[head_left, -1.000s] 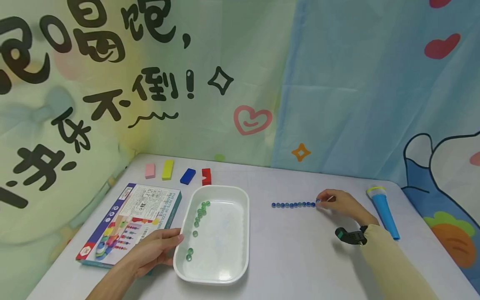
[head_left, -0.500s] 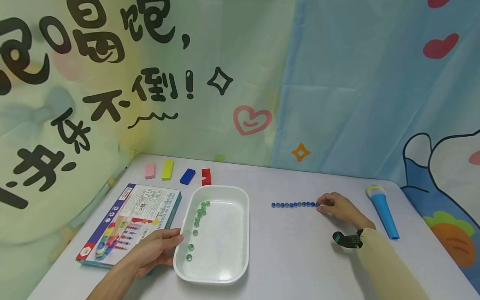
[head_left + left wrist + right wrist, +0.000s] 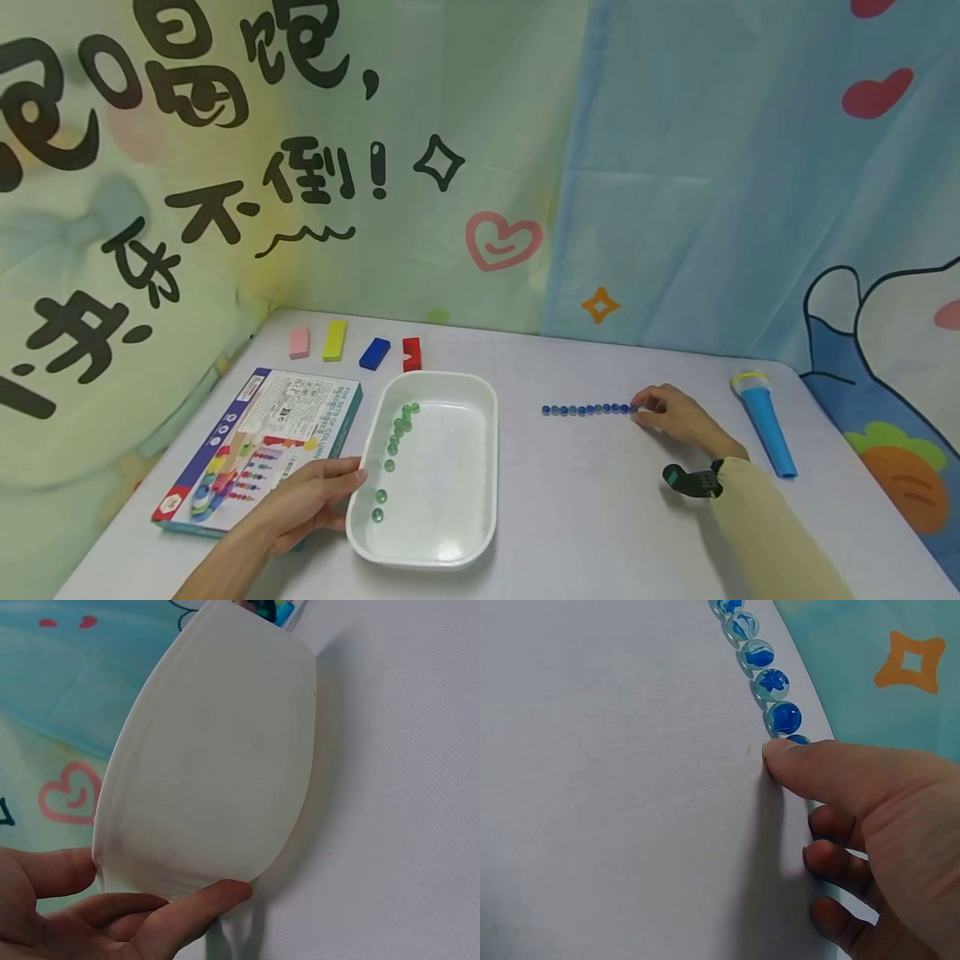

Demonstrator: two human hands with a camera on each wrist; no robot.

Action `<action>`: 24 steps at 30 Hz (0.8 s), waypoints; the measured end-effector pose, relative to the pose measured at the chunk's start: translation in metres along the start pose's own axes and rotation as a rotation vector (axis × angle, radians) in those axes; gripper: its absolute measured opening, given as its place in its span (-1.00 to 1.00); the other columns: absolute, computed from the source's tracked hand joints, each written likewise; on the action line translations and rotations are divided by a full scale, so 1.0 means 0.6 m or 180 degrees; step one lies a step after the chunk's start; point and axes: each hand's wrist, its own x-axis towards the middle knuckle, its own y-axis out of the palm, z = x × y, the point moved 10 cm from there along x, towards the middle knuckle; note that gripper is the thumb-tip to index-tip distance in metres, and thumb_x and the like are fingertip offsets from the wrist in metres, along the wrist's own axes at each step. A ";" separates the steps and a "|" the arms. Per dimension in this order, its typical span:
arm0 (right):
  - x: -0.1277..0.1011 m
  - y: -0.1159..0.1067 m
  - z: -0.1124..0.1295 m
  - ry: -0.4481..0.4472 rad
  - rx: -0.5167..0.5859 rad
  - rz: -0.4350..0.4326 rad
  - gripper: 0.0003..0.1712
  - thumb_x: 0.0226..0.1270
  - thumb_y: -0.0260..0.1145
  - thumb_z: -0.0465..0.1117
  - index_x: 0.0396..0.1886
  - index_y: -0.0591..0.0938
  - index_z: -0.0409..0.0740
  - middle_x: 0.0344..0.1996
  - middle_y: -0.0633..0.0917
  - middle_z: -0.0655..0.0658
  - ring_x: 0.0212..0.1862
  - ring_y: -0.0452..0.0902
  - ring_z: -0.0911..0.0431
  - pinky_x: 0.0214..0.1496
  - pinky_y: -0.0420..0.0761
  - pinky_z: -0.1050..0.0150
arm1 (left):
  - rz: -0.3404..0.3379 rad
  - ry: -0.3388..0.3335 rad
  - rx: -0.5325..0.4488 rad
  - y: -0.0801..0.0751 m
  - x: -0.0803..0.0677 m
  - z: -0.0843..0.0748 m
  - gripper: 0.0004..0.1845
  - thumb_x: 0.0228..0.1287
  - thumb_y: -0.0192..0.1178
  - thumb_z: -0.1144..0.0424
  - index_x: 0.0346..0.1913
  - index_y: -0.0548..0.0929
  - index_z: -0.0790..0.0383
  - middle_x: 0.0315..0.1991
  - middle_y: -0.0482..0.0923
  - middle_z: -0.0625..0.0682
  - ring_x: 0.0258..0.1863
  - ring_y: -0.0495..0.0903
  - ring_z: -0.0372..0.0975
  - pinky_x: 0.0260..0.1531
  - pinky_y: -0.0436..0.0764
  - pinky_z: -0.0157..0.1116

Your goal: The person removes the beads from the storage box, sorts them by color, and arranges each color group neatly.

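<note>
On the left, my left hand (image 3: pixel 315 500) grips the side of a white plastic tray (image 3: pixel 450 475), thumb at the rim and fingers under it in the left wrist view. Along the tray's left side lie several green glass marbles (image 3: pixel 392 449). To the right, a straight row of blue-swirled glass marbles (image 3: pixel 582 411) runs across the white table. At the row's right end my right hand (image 3: pixel 678 414) pinches a blue marble (image 3: pixel 799 739) between thumb and forefinger, mostly hidden behind the thumb in the right wrist view.
A boxed toy set (image 3: pixel 262 450) lies left of the tray. Pink (image 3: pixel 299 342), yellow (image 3: pixel 334 341), blue (image 3: pixel 374 354) and red blocks (image 3: pixel 412 354) line the back. A blue toy microphone (image 3: pixel 767 425) lies right of my right hand. A printed cloth (image 3: pixel 480 167) hangs behind the table.
My right hand has settled the pinched blue marble at the row's end, its fingers closer together. One green marble in the tray has rolled slightly away from its neighbour. My left hand stays put.
</note>
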 end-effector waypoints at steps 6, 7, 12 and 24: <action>0.000 0.001 -0.003 0.0087 -0.0017 0.0110 -0.64 0.28 0.34 -0.14 -0.04 0.57 -0.28 -0.14 0.54 -0.28 -0.09 0.45 -0.10 -0.04 0.53 -0.01 | 0.0012 0.0004 -0.0011 0.000 0.000 0.001 -0.26 0.43 0.08 0.08 0.43 0.11 0.53 0.14 0.57 0.16 -0.11 0.65 -0.19 -0.17 0.70 -0.24; -0.001 0.000 -0.002 0.0087 -0.0033 0.0148 -0.61 0.28 0.34 -0.13 -0.02 0.56 -0.28 -0.13 0.55 -0.28 -0.08 0.46 -0.11 -0.03 0.54 -0.03 | 0.0010 0.0005 -0.0013 -0.001 0.000 0.001 -0.26 0.43 0.08 0.08 0.43 0.12 0.53 0.14 0.57 0.16 -0.11 0.65 -0.19 -0.18 0.70 -0.24; -0.004 -0.014 0.010 0.0064 -0.0079 0.0290 -0.54 0.27 0.35 -0.13 0.08 0.51 -0.28 -0.15 0.60 -0.22 -0.07 0.53 -0.09 -0.09 0.58 0.04 | 0.0007 0.0006 -0.0005 0.000 0.002 0.002 -0.26 0.43 0.08 0.07 0.43 0.12 0.53 0.16 0.55 0.18 -0.11 0.65 -0.19 -0.18 0.70 -0.23; 0.057 -0.029 0.270 -0.0804 -0.0165 0.0244 -0.56 0.34 0.31 -0.14 0.16 0.54 -0.21 -0.09 0.66 -0.18 -0.06 0.58 -0.01 -0.09 0.62 0.12 | 0.0011 0.0003 0.0001 0.001 0.001 0.002 -0.24 0.43 0.08 0.08 0.43 0.09 0.55 0.19 0.53 0.24 -0.11 0.66 -0.19 -0.15 0.70 -0.21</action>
